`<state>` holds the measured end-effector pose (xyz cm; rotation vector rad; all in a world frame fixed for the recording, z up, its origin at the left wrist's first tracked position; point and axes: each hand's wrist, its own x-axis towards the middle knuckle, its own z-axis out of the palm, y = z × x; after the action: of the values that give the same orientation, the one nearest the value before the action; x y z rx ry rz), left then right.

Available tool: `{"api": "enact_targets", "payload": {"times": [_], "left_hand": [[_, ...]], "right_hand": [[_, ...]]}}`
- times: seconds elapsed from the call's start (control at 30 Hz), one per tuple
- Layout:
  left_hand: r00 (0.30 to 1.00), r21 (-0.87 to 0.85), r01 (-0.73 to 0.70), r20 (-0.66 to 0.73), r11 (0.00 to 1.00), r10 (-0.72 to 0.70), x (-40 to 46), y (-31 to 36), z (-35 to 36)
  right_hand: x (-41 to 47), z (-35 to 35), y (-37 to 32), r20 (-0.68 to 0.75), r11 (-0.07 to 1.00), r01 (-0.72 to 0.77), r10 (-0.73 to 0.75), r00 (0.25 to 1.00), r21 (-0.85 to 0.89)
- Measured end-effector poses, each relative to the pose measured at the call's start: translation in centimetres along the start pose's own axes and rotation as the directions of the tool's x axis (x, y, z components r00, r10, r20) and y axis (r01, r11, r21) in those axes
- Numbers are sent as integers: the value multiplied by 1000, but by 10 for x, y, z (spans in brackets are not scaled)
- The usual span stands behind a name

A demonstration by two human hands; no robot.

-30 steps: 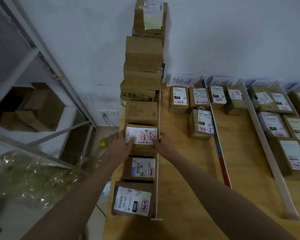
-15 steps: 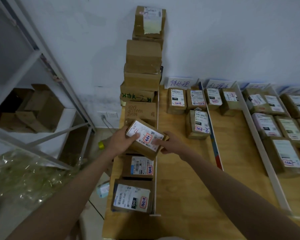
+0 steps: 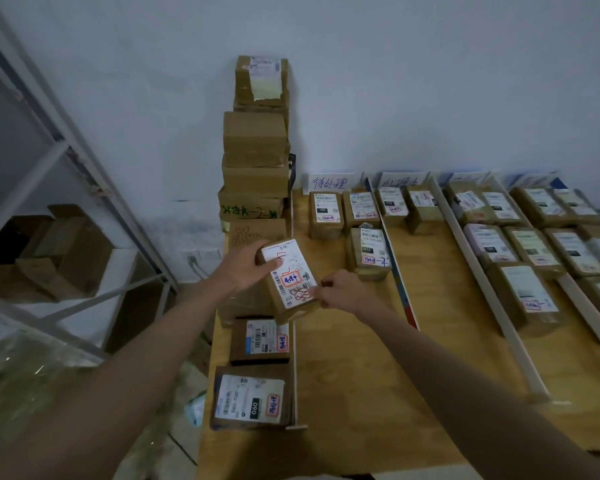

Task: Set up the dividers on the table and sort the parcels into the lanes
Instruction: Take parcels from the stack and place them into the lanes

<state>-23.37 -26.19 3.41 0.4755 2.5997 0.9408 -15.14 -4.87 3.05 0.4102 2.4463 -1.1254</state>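
We hold the small cardboard parcel (image 3: 289,279) tilted above the bench's (image 3: 378,375) left lane, left hand (image 3: 246,268) curled round its far end, right hand (image 3: 340,289) pinching its near corner; it looks light and stiff, best gripped by opposite edges.

my left hand (image 3: 245,268) and right hand (image 3: 343,292) are bare, both forearms uncovered; i see no sleeves, gloves or rings.
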Motion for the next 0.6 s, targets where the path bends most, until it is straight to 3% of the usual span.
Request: {"api": "enact_targets", "payload": {"times": [0.23,0.47,0.6], "left_hand": [[986,386,-1,-152,923,64,-3,32,12],[985,457,-96,-86,884,152,11,50,42],[974,497,-160,-63,853,219,19,70,66]], "right_hand": [[-10,-18,13,-143,988,-73,93,985,138],[-28,-52,53,-293,976,-158,197,936,151],[-41,-79,82,-328,939,-232,310,892,255]]}}
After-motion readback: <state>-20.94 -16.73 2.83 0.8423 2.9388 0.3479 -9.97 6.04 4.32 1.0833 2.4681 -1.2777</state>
